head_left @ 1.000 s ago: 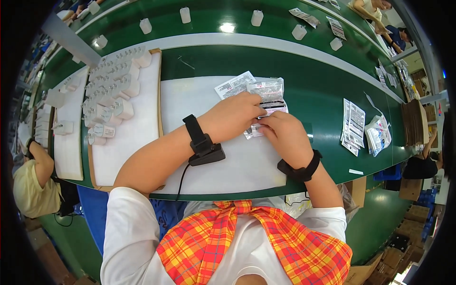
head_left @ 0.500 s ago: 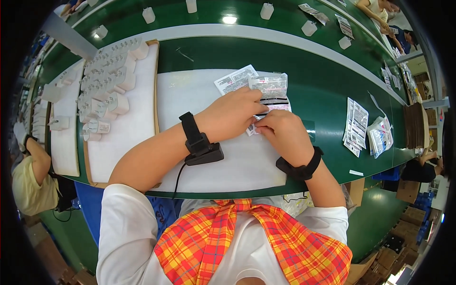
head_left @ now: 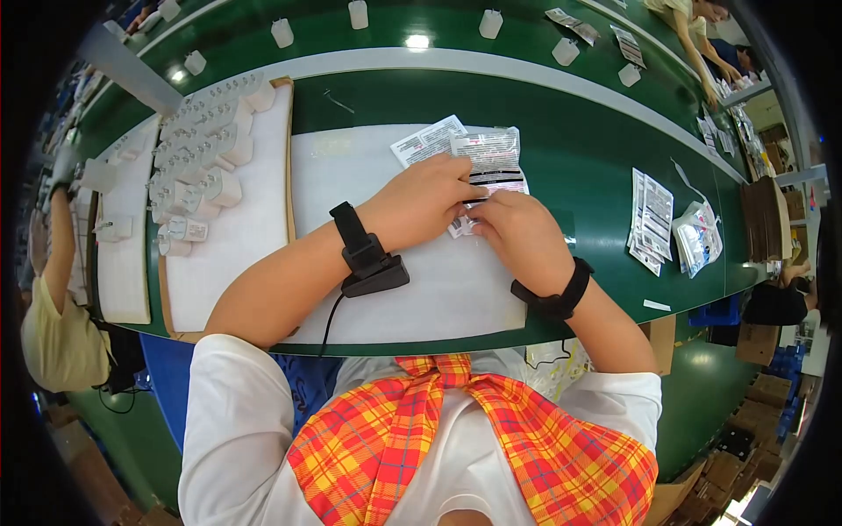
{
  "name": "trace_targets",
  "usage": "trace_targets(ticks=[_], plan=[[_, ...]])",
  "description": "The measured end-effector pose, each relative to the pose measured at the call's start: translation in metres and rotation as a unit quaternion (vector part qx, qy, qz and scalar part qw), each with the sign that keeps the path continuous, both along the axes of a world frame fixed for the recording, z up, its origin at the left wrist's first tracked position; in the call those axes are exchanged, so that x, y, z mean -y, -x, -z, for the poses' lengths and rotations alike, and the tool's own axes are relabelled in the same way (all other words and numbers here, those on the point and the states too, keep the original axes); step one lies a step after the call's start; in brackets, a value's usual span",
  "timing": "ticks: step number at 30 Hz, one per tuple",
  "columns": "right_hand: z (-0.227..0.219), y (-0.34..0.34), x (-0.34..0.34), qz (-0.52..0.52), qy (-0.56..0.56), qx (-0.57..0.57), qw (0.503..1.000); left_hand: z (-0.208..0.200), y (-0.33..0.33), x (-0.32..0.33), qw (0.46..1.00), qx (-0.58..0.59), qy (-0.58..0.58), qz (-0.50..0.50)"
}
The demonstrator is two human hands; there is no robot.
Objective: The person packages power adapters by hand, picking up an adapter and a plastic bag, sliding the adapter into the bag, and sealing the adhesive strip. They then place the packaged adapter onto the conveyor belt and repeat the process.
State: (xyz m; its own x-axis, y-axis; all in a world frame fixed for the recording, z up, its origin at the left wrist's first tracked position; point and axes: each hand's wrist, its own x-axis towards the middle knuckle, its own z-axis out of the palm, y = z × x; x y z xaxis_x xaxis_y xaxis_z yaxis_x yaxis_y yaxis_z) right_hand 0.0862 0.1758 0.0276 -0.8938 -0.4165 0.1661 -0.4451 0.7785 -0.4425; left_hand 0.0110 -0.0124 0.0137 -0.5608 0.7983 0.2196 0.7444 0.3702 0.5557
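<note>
A printed silver-and-white pouch point(head_left: 496, 151) lies on the white work mat point(head_left: 403, 298), with its near end pinched in my fingers. My left hand point(head_left: 427, 198) is closed on that end from the left, its fingers reaching over the lower part. From the right, my right hand point(head_left: 524, 238) pinches the near edge between thumb and fingers, close to my left fingertips. The fingers hide the pinched edge. A second printed packet point(head_left: 427, 140) lies partly under the pouch, just beyond my left hand.
White plug adapters point(head_left: 202, 158) stand in rows on a board at left. Several printed packets point(head_left: 652, 219) and a clear bag point(head_left: 697, 241) lie at right. Beyond a pale rail, a green belt point(head_left: 421, 66) carries adapters. A co-worker's arm point(head_left: 61, 245) reaches in at far left.
Both hands stay on the pouch's near end; my right hand's fingers have drawn closer to my left. The co-worker at far left has stretched an arm forward. The belt adapters have shifted slightly.
</note>
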Motion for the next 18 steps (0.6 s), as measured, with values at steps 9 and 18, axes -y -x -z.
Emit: trace_targets(ticks=[9, 18], plan=[[0.002, 0.008, 0.001, -0.041, -0.055, -0.049, 0.996, -0.003, 0.007, -0.002, 1.0, 0.018, -0.002, 0.014], [-0.041, -0.065, -0.127, 0.126, 0.195, 0.039, 0.972, 0.001, 0.009, 0.019, 0.998, 0.059, -0.013, 0.031]])
